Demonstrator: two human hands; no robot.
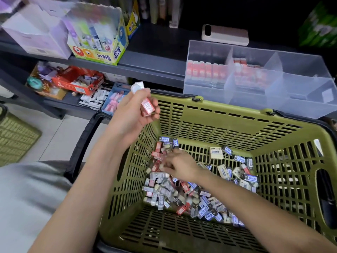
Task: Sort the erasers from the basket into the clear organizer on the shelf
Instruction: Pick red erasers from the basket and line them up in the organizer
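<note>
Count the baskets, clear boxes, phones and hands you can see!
Olive-green slotted plastic baskets: 2
Clear plastic divided organizer: 1
Pale rectangular phone: 1
Hands: 2 (left hand grips a red-sleeved eraser; right hand reaches into the basket)
Total: 6

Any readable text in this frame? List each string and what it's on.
"POWER GLUE": side of the glue display box.
"파워풀": front of the same box.
"28": dark eraser sleeve in the basket.
Too blurred or too small to read: the label on the red eraser held in the left hand, the print and barcodes on the other erasers, and the red carton.
</note>
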